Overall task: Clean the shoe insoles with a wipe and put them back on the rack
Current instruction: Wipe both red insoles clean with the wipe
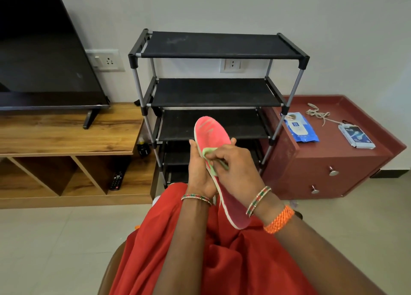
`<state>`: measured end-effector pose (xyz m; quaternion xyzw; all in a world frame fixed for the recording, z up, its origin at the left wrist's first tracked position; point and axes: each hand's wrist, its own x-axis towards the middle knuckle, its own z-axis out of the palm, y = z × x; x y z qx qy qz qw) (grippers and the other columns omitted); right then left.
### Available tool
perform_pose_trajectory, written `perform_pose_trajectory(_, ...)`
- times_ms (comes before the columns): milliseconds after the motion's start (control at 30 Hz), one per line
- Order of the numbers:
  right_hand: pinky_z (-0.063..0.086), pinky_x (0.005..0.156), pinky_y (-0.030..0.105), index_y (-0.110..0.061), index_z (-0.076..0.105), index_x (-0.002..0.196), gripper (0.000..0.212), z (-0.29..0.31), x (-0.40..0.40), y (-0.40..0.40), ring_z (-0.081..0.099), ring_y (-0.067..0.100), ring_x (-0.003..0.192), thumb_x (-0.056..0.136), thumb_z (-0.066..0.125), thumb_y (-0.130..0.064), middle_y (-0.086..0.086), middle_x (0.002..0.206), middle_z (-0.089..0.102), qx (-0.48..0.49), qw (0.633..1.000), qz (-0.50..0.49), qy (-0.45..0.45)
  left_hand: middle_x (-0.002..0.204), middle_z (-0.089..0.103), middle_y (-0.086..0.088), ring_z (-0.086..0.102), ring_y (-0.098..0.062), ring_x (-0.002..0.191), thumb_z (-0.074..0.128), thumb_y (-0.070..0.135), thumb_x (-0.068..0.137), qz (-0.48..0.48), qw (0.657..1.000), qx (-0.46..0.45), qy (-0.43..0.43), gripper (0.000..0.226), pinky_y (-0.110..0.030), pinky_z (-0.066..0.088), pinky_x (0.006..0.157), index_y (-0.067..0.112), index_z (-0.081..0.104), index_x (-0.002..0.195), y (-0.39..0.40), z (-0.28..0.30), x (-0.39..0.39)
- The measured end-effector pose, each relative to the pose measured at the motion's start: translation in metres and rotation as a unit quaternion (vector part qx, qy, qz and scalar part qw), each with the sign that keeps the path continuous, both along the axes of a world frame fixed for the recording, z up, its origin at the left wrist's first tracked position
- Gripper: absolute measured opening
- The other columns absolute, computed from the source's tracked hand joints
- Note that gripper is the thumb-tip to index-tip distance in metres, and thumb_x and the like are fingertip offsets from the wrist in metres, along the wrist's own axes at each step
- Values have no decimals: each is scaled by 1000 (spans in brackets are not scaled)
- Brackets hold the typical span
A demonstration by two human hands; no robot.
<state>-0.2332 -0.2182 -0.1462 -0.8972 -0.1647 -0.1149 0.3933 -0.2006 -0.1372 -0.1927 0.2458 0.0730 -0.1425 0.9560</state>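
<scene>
The pink foam shoe insole (213,139) with its pale green rim stands toe-up over my lap; my right hand (233,168) pinches a green wipe (208,153) against it, my left hand (199,172) curls behind, bracing it. The black fabric-shelved rack (213,92) waits at twelve o'clock.

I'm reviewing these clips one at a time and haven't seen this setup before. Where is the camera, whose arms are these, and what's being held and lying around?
There is no machine here: a seated person wears a wide-angle camera on the head, so this single picture looks forward and down at their own arms. The left hand grips a pink insole from its edge, toe end up. The right hand pinches a pale green wipe against the insole's surface. Straight ahead stands a black shoe rack; its visible shelves hold nothing. To its right, a red drawer unit carries a blue wipes pack, a second smaller packet and a loose lace. To the left, a TV stands on a wooden unit.
</scene>
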Motion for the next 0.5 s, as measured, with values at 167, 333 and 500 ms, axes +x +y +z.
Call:
perform_pose_trajectory(167,53,86,35,-12,74,94,22,13,17,-3,65,15,91,81,63,2,0,95,70,26,998,-31,-52,105,67,-11,64,-20,101,33,58,94,-8,1000,-14,-6,63,-30,50,95,8,71,103,-17,6,-3)
perform_pose_trajectory(333,53,88,34,-12,74,98,21,20,27,6,65,11,95,82,64,-1,-1,101,70,26,998,-20,-50,120,62,-10,57,-19,115,36,54,95,17,1000,11,-12,57,-30,40,105,10,60,122,-17,9,-5)
perform_pose_trajectory(500,50,91,30,-13,74,97,22,8,-2,6,64,12,93,81,65,-1,-3,97,70,19,1000,14,12,98,70,-15,70,-21,86,24,64,92,15,1000,0,0,80,-30,54,83,3,77,84,9,7,-1)
